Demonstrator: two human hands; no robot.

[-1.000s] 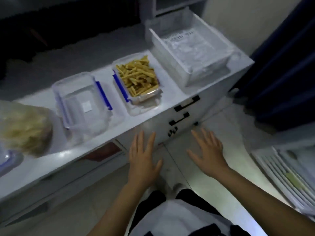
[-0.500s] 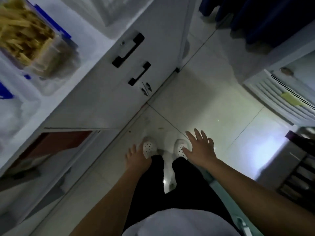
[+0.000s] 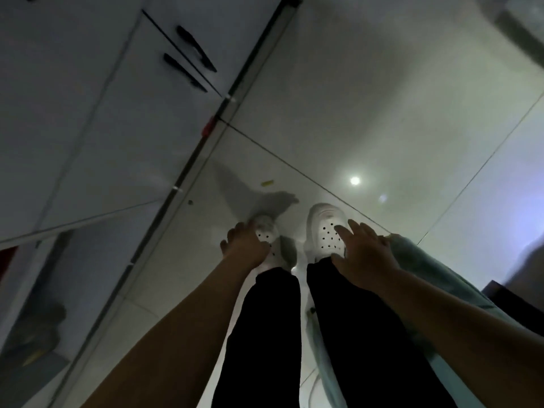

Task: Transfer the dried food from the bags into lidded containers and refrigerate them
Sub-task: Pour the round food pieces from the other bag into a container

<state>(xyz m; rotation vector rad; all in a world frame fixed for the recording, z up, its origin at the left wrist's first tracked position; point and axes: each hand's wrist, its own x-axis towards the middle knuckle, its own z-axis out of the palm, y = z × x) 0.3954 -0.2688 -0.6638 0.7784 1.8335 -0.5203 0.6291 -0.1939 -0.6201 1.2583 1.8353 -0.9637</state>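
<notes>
In the head view the camera looks almost straight down at the pale glossy tiled floor (image 3: 382, 98), and none of the task's things show: no bags of dried food, no lidded containers and no refrigerator interior can be seen, so where they are cannot be told from here. The left hand (image 3: 245, 248), low and just left of centre, hangs over the left white perforated clog (image 3: 266, 231) with its fingers (image 3: 232, 234) loosely extended, holding nothing. The right hand (image 3: 366, 254), just right of centre, is spread over the right white perforated clog (image 3: 325, 231), its fingers (image 3: 343, 231) straight and released, also empty. Black trouser legs (image 3: 265, 334) fill the bottom centre, and a pale green cloth (image 3: 418, 260) lies along the right forearm. White cabinet doors with slim black handles (image 3: 195, 48) fill the upper left. With both hands empty and nothing carried, progress cannot be judged; at most, no container is being moved right now.
</notes>
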